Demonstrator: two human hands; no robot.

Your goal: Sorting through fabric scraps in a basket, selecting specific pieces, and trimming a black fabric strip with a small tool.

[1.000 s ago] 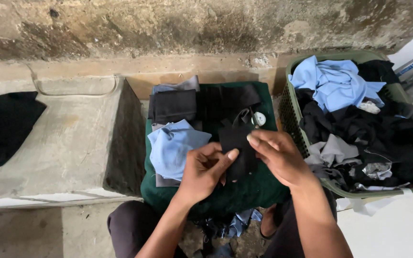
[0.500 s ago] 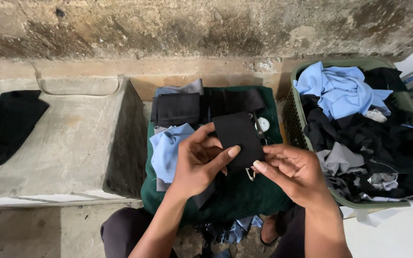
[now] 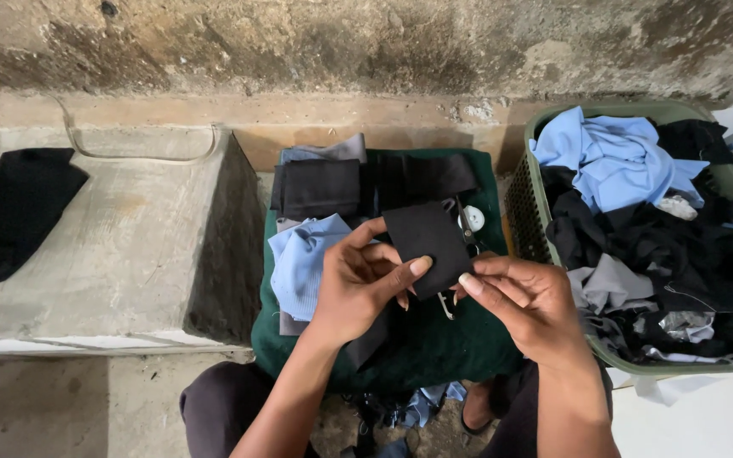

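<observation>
Head view shows both hands pinching a black fabric piece over the green cushion: left hand grips its lower edge, right hand its corner, beside a green laundry basket.

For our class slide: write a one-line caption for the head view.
Both hands, left hand and right hand, hold a black cloth over a green cushion beside a basket.
</observation>
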